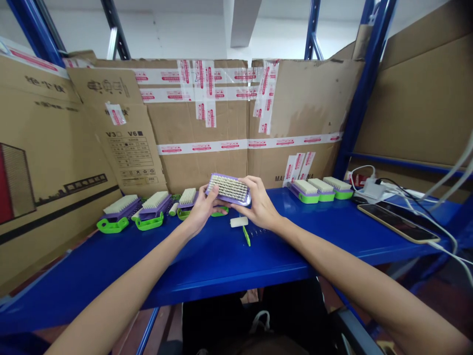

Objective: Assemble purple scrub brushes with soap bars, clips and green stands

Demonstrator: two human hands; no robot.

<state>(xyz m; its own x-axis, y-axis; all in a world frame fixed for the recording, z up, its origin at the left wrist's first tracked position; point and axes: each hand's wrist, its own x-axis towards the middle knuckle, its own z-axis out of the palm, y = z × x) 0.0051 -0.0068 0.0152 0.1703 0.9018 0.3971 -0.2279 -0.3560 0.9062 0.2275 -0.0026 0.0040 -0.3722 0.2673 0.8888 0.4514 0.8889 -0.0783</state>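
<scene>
Between my two hands, above the blue shelf, is a purple brush head (229,189) with rows of cream bristles turned towards me. My left hand (202,209) grips its left end, the thumb lying on the bristles. The right end is held in my right hand (258,202), whose fingers wrap around the edge. Beneath the hands lie a small white block (239,222) and a thin green strip (246,235) on the shelf. Tiny bits are scattered beside them, too small to name. A green part (220,212) shows partly hidden under my left hand.
Brushes with separate green handles, such as this one (151,223), line the left back of the blue shelf (229,271). Three green-and-purple brushes (320,190) stand at the right back. A phone (397,223), a charger (371,189) and cables lie far right. Cardboard walls (203,167) enclose the shelf.
</scene>
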